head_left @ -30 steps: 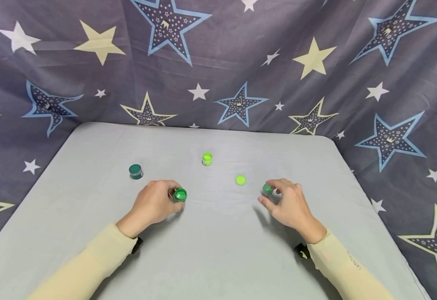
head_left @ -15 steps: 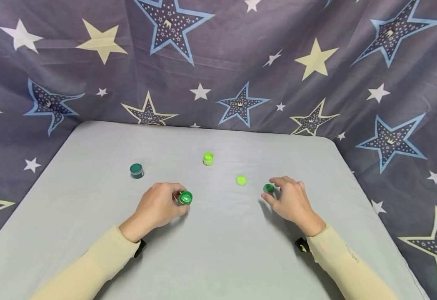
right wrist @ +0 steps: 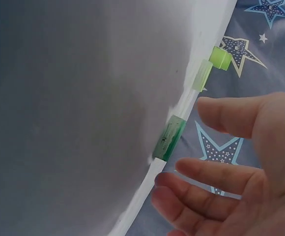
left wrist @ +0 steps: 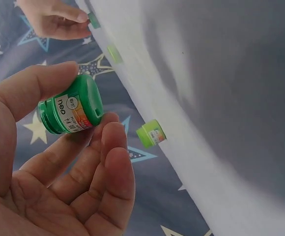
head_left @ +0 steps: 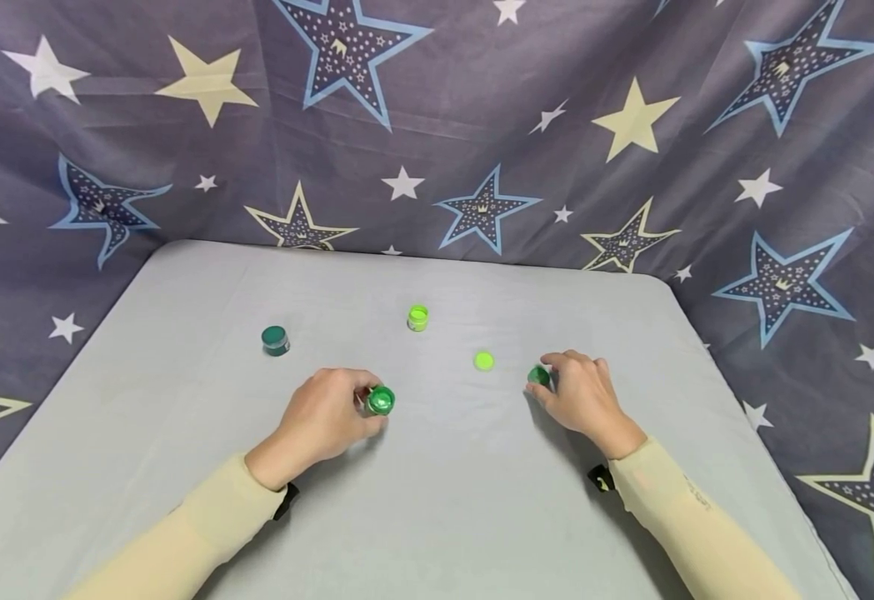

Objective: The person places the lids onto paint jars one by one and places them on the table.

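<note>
From my end I'd read the step as lid work on the green jar (left wrist: 76, 110), capping or uncapping, couldn't say which. I had the L hand (head_left: 324, 415) pinching that jar, thumb one side & fingers the other, mouth up w/ a slight tilt, apparently clear of the table (head_left: 437, 508). My R hand (head_left: 586, 402) was down at the green lid (right wrist: 169, 138), thumb & fingers spread about it; R wrist cam showed gaps, so no grip there AFAICT. If capping, next move prob. called for closing thumb & index on the lid's rim; if not, lifting off w/o nudging it. Either way the jar needed keeping level, paint being exposed.

Nearest snag: the lime lid (head_left: 484, 361), lying near the R hand on its left, a bit beyond the line betw. hands. Lime jar (head_left: 417, 318) stood uncapped farther back; teal jar (head_left: 275, 341), seemingly capped, sat far left, beyond the L hand. Starry backdrop (head_left: 466, 117) behind, not in the way.
</note>
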Available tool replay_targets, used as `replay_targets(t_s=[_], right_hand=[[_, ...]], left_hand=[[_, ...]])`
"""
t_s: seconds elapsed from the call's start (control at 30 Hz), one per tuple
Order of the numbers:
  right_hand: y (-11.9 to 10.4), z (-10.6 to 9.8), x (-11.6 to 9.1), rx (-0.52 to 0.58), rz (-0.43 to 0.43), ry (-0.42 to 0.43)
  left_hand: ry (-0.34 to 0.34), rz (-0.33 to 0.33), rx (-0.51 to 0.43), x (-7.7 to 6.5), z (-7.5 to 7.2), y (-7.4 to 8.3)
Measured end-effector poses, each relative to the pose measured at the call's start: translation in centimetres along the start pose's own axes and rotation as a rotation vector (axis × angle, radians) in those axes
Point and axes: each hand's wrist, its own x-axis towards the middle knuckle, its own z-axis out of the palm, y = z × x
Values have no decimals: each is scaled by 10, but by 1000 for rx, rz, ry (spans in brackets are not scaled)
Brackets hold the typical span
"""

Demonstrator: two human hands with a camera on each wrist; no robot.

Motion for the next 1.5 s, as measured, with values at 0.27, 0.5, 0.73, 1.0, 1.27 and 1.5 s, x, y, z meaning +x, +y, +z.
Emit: replay_targets(t_s=[0.27, 0.5, 0.73, 1.0, 1.27, 1.5], right_hand=[[1, 1, 3, -36, 21, -44], [2, 2, 4, -65, -2, -48], [2, 4, 5, -58, -19, -34], [0, 1, 3, -49, -20, -32], [-6, -4, 0, -30, -13, -11], [-14, -10, -4, -7, -15, 8]], left_hand=[[-2, 18, -7, -1, 2, 7], [-1, 33, -4, -3, 4, 11], [-7, 28, -6, -2, 7, 14], [-15, 22, -13, -1, 9, 18], [-18, 20, -18, -1, 10, 20], [-16, 24, -16, -1, 11, 22]])
